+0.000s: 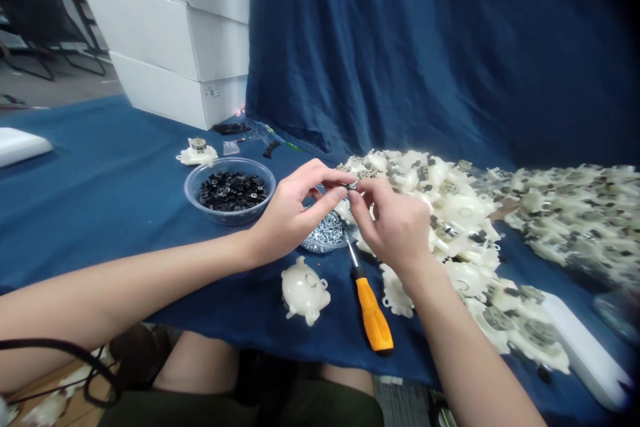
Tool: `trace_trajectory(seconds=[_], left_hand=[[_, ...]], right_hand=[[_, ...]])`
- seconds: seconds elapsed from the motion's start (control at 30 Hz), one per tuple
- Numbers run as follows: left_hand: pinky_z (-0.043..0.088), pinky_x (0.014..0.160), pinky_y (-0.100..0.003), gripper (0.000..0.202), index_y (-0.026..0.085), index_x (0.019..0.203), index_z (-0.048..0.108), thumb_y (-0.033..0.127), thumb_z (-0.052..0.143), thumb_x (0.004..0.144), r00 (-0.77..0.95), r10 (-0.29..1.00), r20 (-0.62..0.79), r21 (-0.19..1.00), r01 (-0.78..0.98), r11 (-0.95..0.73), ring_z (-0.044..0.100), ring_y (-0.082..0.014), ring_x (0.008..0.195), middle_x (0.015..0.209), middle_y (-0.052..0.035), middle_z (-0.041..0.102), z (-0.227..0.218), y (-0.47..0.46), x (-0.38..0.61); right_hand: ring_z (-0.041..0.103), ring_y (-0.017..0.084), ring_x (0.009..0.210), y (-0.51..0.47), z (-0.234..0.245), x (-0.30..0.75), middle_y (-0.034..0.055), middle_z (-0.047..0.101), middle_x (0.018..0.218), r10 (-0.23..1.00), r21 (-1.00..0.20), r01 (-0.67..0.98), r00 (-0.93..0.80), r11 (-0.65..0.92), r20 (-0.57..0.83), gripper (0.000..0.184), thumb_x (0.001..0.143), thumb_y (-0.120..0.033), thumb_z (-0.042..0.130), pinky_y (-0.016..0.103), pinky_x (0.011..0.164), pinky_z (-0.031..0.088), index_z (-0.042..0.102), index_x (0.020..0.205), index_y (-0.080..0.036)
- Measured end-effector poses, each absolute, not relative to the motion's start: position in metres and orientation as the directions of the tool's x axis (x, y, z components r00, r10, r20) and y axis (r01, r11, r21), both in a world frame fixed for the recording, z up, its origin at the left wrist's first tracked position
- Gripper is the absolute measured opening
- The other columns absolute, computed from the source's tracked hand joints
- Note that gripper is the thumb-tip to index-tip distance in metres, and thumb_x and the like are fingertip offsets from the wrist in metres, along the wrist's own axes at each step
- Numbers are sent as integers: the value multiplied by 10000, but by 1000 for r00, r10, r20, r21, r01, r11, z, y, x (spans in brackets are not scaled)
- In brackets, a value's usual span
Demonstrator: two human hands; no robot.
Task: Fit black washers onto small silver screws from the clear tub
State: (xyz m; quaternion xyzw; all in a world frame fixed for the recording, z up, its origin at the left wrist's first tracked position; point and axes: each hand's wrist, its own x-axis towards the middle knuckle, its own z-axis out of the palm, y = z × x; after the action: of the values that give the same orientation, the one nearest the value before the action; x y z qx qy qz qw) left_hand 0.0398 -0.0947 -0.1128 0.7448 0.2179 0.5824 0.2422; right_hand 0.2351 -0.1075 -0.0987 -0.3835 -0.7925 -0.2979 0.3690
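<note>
My left hand (305, 203) and my right hand (393, 220) meet over a bowl of screws (327, 230). Between their fingertips they pinch a small dark part (351, 185), mostly covered by the fingers, so its kind is unclear. Below them an orange-handled screwdriver (373, 313) lies with its shaft toward the screw bowl. To its left rests a single cream plastic housing (304, 290), domed side up. A clear bowl (230, 219) full of small black parts stands left of my left hand.
A large heap of cream plastic housings (465, 210) spreads over the right side, with a white bar-shaped object (585, 353) near the front. Stacked white boxes (170, 33) stand at the back left. Another housing (197, 152) sits behind the black-parts bowl on the blue cloth (110, 193).
</note>
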Motion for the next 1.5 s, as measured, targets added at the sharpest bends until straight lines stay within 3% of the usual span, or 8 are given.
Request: trace_trajectory(seconds=[0.27, 0.73, 1.2, 1.5], left_hand=[[578, 807, -277, 252, 201, 1192, 683, 340, 624, 991, 189, 659, 728, 673, -14, -740, 657, -185, 1023, 1115, -83, 682, -118, -94, 43], [575, 810, -265, 205, 193, 1135, 675, 332, 628, 992, 171, 664, 728, 679, -51, -732, 665, -165, 984, 1083, -72, 680, -119, -94, 45], [576, 850, -285, 202, 190, 1155, 674, 289, 633, 984, 216, 611, 761, 626, 1, -780, 655, -180, 1022, 1103, -86, 677, -120, -92, 44], [566, 811, -275, 196, 191, 1153, 678, 271, 628, 982, 238, 585, 775, 593, 43, -804, 650, -173, 981, 1067, -81, 668, -121, -91, 42]], right_hand=[[581, 84, 483, -109, -100, 234, -60, 660, 629, 405, 100, 825, -374, 556, 834, 173, 996, -347, 615, 236, 524, 347, 633, 1078, -196], [585, 81, 514, -109, -100, 235, -49, 679, 649, 343, 204, 794, -458, 573, 820, 131, 988, -307, 626, 251, 551, 354, 694, 1003, -197], [605, 105, 543, -111, -99, 235, -28, 678, 640, 377, 220, 801, -479, 557, 793, 177, 995, -299, 596, 268, 555, 323, 711, 918, -187], [568, 110, 528, -109, -99, 236, -9, 656, 631, 462, 190, 823, -473, 535, 751, 253, 1046, -300, 495, 271, 544, 282, 712, 1028, -171]])
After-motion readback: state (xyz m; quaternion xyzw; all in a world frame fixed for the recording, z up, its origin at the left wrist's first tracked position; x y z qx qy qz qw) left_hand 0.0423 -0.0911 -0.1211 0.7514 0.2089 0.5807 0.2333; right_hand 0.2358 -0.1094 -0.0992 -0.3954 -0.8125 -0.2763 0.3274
